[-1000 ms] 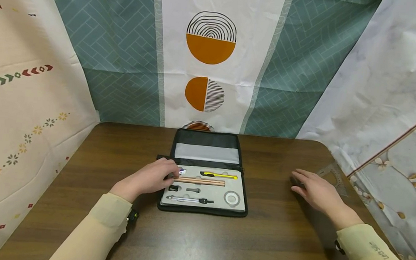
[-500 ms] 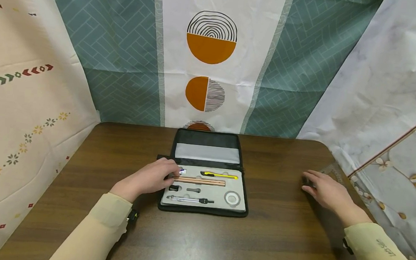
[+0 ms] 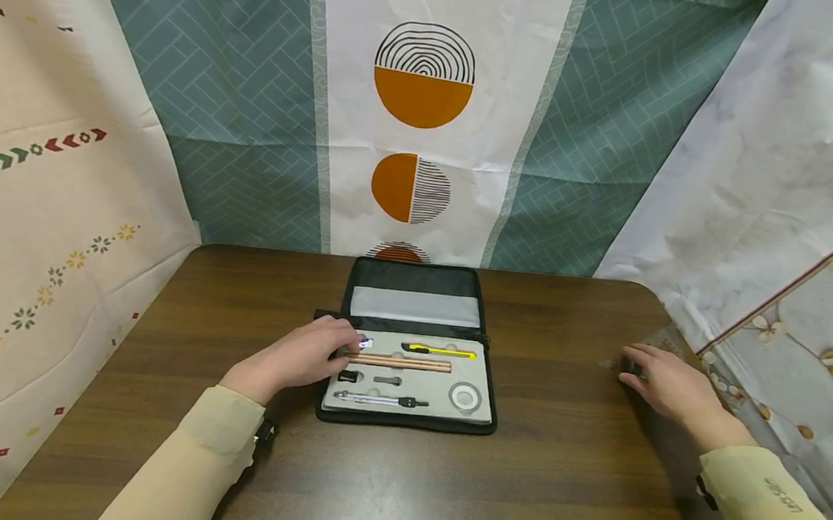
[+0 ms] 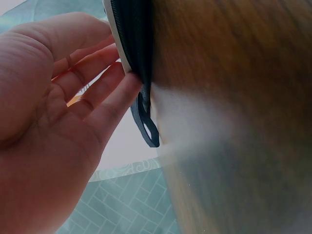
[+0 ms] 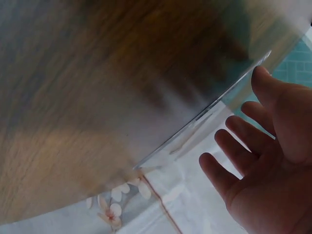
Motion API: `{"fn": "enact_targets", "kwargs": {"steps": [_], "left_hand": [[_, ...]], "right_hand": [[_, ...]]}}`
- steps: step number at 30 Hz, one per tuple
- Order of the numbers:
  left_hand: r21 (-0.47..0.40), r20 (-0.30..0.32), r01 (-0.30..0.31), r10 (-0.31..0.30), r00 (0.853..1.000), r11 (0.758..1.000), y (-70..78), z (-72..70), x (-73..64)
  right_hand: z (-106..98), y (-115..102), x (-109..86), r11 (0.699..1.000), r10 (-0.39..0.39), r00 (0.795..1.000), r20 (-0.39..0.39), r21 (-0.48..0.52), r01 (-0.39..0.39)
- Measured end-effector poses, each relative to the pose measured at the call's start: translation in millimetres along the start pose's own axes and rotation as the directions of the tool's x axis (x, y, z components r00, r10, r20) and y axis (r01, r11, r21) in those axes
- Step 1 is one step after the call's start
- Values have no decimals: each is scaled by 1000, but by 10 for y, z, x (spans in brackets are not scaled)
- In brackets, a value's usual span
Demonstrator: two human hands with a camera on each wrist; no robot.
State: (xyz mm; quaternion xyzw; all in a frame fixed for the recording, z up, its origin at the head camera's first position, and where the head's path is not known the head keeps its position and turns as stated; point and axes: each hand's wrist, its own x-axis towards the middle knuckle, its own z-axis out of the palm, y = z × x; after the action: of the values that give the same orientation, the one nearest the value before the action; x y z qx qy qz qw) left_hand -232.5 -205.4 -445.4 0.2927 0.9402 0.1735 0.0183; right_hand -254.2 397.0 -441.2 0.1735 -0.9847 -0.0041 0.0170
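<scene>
An unfolded black zip case [image 3: 404,420] lies on the wooden table. My left hand [image 3: 305,354] rests at its left edge; in the left wrist view the fingertips touch the edge of the case's pale insert [image 4: 119,39]. At the table's right side my right hand [image 3: 668,389] hovers low over a clear plastic set square [image 3: 668,341], which it largely covers. The right wrist view has the thumb tip at the upper end of the set square's thin edge [image 5: 204,112], while the other fingers stay apart, loosely bent. Whether the thumb presses on it is hard to tell.
The insert holds a yellow utility knife [image 3: 445,351], copper-coloured pencils [image 3: 399,362], a black sharpener [image 3: 348,376], a small grey piece [image 3: 386,380], a compass [image 3: 376,399], a white ring-shaped roll [image 3: 464,397] and what looks like an eraser [image 3: 366,343]. Patterned cloths [image 3: 419,110] border the table.
My right hand has shifted rightward, covering more of the clear set square, whose printed arc showed clearly earlier. The left hand and the case have stayed put.
</scene>
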Motion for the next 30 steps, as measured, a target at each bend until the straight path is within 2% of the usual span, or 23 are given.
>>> {"fn": "enact_targets", "kwargs": {"steps": [9,20,30], "left_hand": [[0,-4,-9,9,1000,1000,-2,-5,11],[1,-8,-14,14,1000,1000,-8,-3,5],[-1,-6,-9,9,1000,1000,10,-9,-2]], "right_hand": [[-12,138,-52,999,46,998,48,15,-47],[-21,243,-64,995,102,990,99,-20,-100],[-62,286,-78,998,50,997,55,-30,-48]]}}
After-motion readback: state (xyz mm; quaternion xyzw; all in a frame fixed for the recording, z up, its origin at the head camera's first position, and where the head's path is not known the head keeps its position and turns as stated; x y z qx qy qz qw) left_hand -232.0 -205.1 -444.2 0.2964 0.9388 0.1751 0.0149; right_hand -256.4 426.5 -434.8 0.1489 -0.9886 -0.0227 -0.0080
